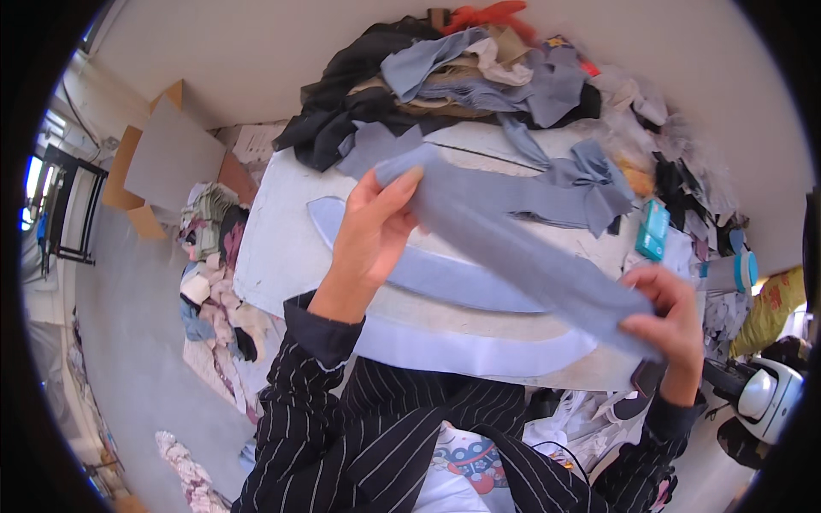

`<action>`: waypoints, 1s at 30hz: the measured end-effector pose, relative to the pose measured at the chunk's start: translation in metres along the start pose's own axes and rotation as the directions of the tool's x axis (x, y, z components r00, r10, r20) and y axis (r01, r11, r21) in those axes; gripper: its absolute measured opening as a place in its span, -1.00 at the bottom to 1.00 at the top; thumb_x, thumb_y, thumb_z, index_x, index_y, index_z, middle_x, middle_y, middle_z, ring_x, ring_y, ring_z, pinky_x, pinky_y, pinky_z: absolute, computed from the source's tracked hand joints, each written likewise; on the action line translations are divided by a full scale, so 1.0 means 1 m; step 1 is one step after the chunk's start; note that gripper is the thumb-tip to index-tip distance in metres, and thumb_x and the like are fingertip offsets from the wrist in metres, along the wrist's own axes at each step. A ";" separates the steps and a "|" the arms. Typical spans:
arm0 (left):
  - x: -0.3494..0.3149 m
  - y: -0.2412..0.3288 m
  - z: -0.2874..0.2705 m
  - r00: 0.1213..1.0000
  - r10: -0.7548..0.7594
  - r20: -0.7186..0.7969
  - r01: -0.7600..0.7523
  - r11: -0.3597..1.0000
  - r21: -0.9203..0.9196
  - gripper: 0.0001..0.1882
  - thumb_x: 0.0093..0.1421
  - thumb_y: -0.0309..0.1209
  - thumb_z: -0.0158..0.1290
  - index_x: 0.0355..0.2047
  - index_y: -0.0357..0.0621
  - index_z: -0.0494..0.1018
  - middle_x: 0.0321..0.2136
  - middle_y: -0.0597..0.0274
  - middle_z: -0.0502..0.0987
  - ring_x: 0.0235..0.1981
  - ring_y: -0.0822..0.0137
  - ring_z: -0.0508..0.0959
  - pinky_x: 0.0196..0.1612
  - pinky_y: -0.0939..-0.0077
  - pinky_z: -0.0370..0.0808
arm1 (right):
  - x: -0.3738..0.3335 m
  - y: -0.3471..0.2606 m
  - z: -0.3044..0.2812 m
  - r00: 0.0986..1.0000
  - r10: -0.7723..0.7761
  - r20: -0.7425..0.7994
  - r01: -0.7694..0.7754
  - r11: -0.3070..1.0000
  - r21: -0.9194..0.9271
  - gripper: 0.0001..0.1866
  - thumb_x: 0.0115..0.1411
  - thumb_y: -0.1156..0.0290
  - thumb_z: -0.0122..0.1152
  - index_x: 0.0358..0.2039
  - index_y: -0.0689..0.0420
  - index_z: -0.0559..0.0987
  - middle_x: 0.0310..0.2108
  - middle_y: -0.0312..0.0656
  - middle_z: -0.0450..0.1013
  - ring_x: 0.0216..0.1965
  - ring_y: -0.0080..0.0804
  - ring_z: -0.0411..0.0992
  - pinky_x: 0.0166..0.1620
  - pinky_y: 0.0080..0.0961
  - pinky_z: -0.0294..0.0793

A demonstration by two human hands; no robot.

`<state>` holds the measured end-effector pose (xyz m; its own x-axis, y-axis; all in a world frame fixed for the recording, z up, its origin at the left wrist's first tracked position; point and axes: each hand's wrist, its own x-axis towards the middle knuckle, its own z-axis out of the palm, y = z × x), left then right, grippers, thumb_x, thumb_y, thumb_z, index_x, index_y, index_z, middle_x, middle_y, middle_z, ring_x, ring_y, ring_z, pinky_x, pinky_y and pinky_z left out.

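My left hand (376, 227) pinches one end of a long grey-blue fabric strip (530, 252) between thumb and fingers. At its other end, lower right, my right hand (667, 318) grips the same strip, which stretches slantwise above the table (269, 256). Beneath it lies a curved light-blue fabric piece (462, 280), partly covered by my left hand and the strip. Closer to me, a paler curved piece (470, 350) rests along the table's near edge. Beyond the strip, more grey-blue fabric pieces (487, 190) lie flat, running right to a tied grey-blue bundle (592, 181).
A heap of dark, tan and grey cloth (359, 103) covers the table's far side. At the right sits a teal box (652, 229) among scraps and plastic. Fabric scraps (218, 316) pile at the left, near an open cardboard box (167, 158). A white machine-like object (765, 398) stands lower right.
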<state>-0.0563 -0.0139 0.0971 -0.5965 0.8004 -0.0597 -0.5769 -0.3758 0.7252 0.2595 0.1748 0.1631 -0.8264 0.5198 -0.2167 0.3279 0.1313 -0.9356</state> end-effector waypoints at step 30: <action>-0.003 0.019 -0.168 0.842 0.401 -0.360 0.194 0.397 0.897 -0.79 0.14 -0.41 0.26 -0.49 -0.26 0.48 -0.68 0.40 0.48 -0.70 0.66 0.35 -0.62 0.71 0.25 | 0.090 0.048 0.137 0.971 0.149 0.187 -0.090 0.952 -0.291 -0.47 -0.07 0.37 0.45 -0.03 0.06 0.52 -0.53 -0.13 0.46 -0.49 -0.30 0.44 -0.34 -0.44 0.41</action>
<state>-0.1591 -0.1017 -0.0038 -0.9348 0.3551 -0.0061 0.1557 0.4250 0.8917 0.1380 0.1121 0.0607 -0.8393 0.3662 -0.4019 0.5199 0.3243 -0.7903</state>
